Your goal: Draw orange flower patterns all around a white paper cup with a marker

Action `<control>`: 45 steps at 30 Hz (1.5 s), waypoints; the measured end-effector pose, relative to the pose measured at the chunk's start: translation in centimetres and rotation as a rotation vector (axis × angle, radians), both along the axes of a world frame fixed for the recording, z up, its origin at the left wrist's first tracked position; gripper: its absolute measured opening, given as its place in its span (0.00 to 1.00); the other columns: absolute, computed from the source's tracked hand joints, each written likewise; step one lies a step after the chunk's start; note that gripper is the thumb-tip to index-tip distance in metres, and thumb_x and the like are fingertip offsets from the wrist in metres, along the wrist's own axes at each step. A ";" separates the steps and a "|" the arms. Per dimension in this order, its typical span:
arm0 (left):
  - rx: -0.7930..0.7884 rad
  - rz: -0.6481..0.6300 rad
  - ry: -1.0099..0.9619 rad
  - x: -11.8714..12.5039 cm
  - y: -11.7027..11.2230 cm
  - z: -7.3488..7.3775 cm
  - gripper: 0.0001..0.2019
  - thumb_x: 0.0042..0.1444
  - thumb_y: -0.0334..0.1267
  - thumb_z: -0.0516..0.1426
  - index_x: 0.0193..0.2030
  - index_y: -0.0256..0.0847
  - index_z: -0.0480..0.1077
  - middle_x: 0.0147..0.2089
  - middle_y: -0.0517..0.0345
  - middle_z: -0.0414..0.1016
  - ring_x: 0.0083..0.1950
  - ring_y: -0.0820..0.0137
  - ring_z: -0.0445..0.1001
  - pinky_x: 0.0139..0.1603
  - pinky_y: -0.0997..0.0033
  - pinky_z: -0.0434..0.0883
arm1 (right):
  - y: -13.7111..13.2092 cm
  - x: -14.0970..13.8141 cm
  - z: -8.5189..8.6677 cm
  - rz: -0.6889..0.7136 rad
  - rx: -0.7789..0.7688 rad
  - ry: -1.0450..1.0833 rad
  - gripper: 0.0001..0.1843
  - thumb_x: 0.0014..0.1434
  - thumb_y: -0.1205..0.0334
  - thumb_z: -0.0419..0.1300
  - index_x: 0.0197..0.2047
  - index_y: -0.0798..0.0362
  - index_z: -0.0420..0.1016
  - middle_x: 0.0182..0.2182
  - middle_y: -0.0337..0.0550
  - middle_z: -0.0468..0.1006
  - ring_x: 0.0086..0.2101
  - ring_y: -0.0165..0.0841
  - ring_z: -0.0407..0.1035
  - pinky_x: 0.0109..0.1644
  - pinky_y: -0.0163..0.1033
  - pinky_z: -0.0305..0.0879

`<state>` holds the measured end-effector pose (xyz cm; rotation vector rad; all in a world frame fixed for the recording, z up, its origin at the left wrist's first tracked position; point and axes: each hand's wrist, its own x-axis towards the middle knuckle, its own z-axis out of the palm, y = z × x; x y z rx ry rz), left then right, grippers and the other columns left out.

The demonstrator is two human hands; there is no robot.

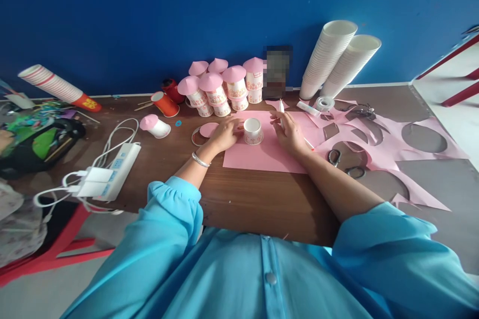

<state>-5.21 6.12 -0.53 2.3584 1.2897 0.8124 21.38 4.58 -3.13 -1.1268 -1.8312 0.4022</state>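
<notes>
A white paper cup (253, 132) with a reddish printed pattern stands upright on a pink paper sheet (262, 160). My left hand (226, 133) is just left of the cup, fingers loosely bent and apart at its side; whether they touch it I cannot tell. To the right of the cup, my right hand (289, 132) is closed around a slim white tube (282, 108) with a narrow tip pointing up. A thin red-tipped pen (309, 144) lies by my right wrist. Pink paper discs (208, 129) lie beside my left hand.
Several cup towers with pink cone roofs (210, 82) stand at the wall. Tall cup stacks (329, 55) lean behind a tape roll (325, 103). Cut pink scraps (389, 152) and scissors (334, 157) lie right. A power strip (119, 172) with cables sits left.
</notes>
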 end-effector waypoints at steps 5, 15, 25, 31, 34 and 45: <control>0.069 0.094 0.100 0.1 -1.0 -0.1 0.08 0.64 0.31 0.57 0.44 0.42 0.77 0.46 0.47 0.80 0.48 0.56 0.79 0.50 0.56 0.76 | -0.2 0.0 0.2 0.011 -0.002 -0.027 0.17 0.68 0.62 0.54 0.57 0.48 0.75 0.45 0.51 0.83 0.42 0.42 0.80 0.45 0.48 0.80; 0.168 0.137 0.152 -0.4 -2.3 -1.8 0.08 0.69 0.38 0.54 0.44 0.42 0.74 0.42 0.48 0.75 0.45 0.56 0.75 0.48 0.55 0.74 | 0.0 -0.3 -0.2 -0.005 0.006 -0.064 0.18 0.67 0.62 0.55 0.58 0.48 0.75 0.45 0.50 0.84 0.42 0.41 0.80 0.48 0.50 0.79; 0.379 0.259 -0.127 -0.4 -1.4 -0.3 0.12 0.72 0.48 0.52 0.40 0.44 0.65 0.64 0.41 0.71 0.69 0.53 0.69 0.69 0.43 0.68 | -0.2 -0.5 0.1 0.007 0.039 -0.063 0.17 0.66 0.63 0.55 0.56 0.47 0.76 0.45 0.48 0.85 0.43 0.42 0.81 0.50 0.52 0.79; 0.341 0.312 -0.152 -1.1 -2.1 -1.4 0.12 0.70 0.47 0.55 0.38 0.44 0.64 0.66 0.39 0.70 0.67 0.52 0.69 0.69 0.38 0.65 | -0.3 -0.5 -0.1 0.009 0.036 -0.068 0.16 0.66 0.62 0.56 0.55 0.48 0.76 0.45 0.50 0.85 0.41 0.43 0.81 0.48 0.53 0.79; 0.365 0.387 -0.188 -1.6 -2.0 -1.8 0.12 0.70 0.45 0.56 0.37 0.44 0.63 0.67 0.39 0.68 0.68 0.52 0.67 0.68 0.38 0.65 | -0.4 -0.6 0.0 0.012 0.033 -0.069 0.16 0.66 0.62 0.56 0.55 0.48 0.77 0.44 0.50 0.85 0.41 0.44 0.81 0.47 0.52 0.79; 0.150 0.203 -0.394 0.9 -4.0 0.3 0.18 0.70 0.56 0.54 0.47 0.43 0.73 0.44 0.50 0.79 0.42 0.66 0.77 0.43 0.63 0.77 | -1.4 -0.6 1.2 0.031 0.063 -0.022 0.24 0.72 0.65 0.47 0.67 0.45 0.67 0.45 0.46 0.83 0.34 0.36 0.78 0.46 0.49 0.79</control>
